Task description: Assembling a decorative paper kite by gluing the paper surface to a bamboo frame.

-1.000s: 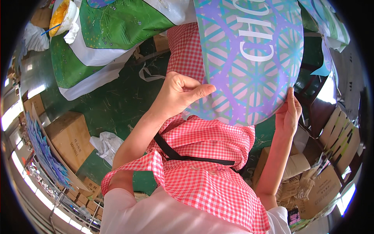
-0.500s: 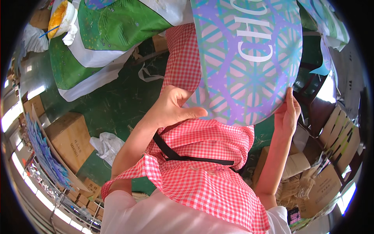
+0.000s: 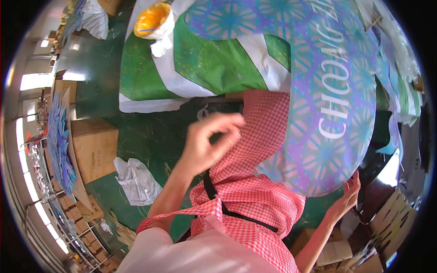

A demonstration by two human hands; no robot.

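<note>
From my remote view, I see the left hand partly curled, with a narrow gap between thumb and fingers; it appears to hold nothing and sits above the red checked apron. I see the right hand at the near right rim of the patterned sheet, fingers meeting its edge, but I cannot tell whether they pinch it. The purple-and-blue sheet with white lettering lies to the right of the left hand, apart from it, and to the far side of the right hand. Its far part rests over a green-and-white cover; its rounded near end hangs toward the apron. Far left on that cover sits a bowl, orange inside.
</note>
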